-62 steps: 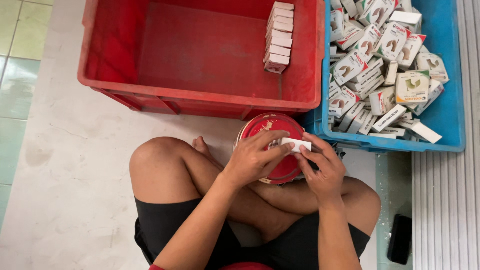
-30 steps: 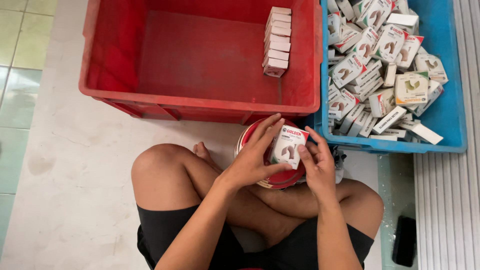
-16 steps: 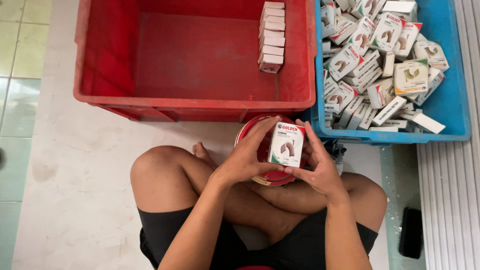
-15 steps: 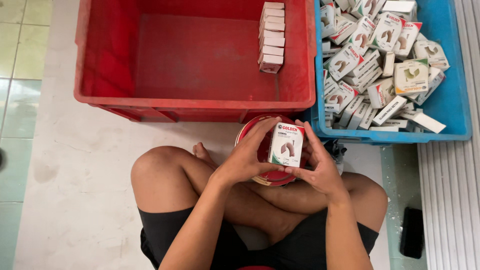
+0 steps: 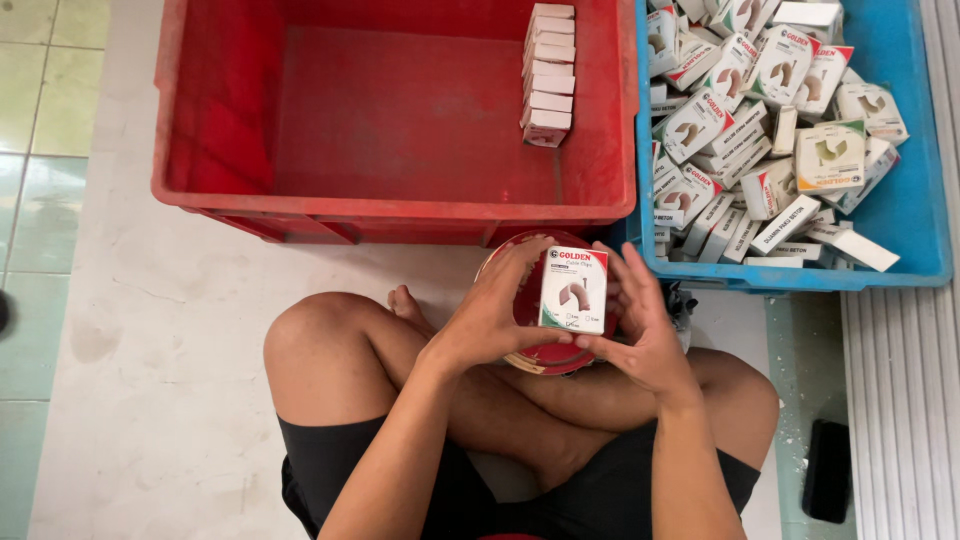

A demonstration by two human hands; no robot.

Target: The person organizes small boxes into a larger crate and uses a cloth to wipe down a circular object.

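Note:
I sit cross-legged on the floor and hold a small white carton (image 5: 573, 291) with red and green corners upright in front of me. My left hand (image 5: 497, 317) grips its left side and my right hand (image 5: 640, 325) presses against its right side. Just beneath the carton sits a round red container (image 5: 548, 356), mostly hidden by my hands. A red crate (image 5: 220, 130) ahead holds a single row of closed cartons (image 5: 549, 62) along its right wall. A blue crate (image 5: 915, 215) to the right is heaped with several loose cartons (image 5: 760, 130) of the same kind.
The two crates stand side by side on a pale tiled floor (image 5: 130, 330). A dark flat object (image 5: 828, 470) lies on the floor by my right knee. A ribbed grey surface (image 5: 905, 420) runs along the right edge.
The carton has been turned from lying flat between my fingers to standing upright with its printed face toward me. Both hands stayed over the red container.

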